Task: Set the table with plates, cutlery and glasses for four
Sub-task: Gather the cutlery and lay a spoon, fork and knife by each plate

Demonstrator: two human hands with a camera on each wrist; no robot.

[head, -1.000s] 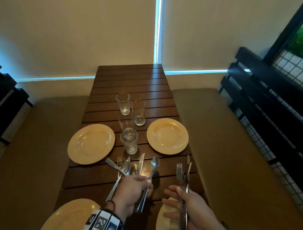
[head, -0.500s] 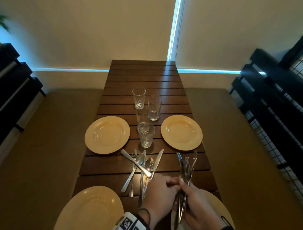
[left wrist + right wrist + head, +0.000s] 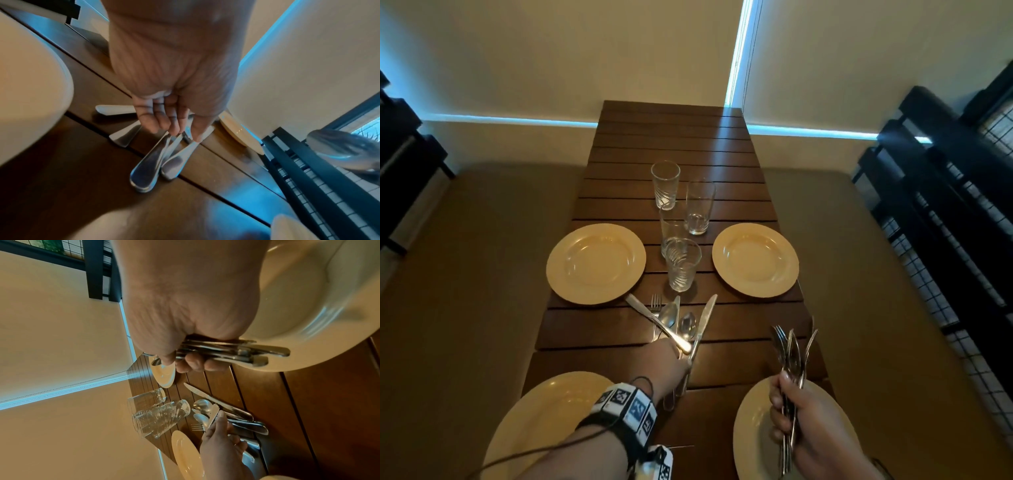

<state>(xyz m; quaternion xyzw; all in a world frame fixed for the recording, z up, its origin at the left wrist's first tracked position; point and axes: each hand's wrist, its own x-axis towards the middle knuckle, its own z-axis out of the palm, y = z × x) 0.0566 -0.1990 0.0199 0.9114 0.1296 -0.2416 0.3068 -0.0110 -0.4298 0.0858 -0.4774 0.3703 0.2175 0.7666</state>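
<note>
Gripping a bundle of forks (image 3: 792, 356) upright, my right hand (image 3: 815, 431) has its fingers curled tight around the handles, tines fanned above the fist. It hovers over the near right plate (image 3: 753, 442). My left hand (image 3: 666, 363) reaches down into the loose cutlery (image 3: 681, 325) lying on the table (image 3: 674, 144) between the plates, its fingertips (image 3: 174, 128) pinching two or three handles that still touch the wood. I see a knife (image 3: 703, 320), spoons and one fork in that pile, spread just ahead of the hand. Four glasses (image 3: 681, 236) stand clustered in the middle of the table, beyond the cutlery. A plate sits either side of them, far left (image 3: 595, 263) and far right (image 3: 755, 263), and another near left (image 3: 541, 421) under my forearm. Padded benches (image 3: 482, 274) flank the table.
</note>
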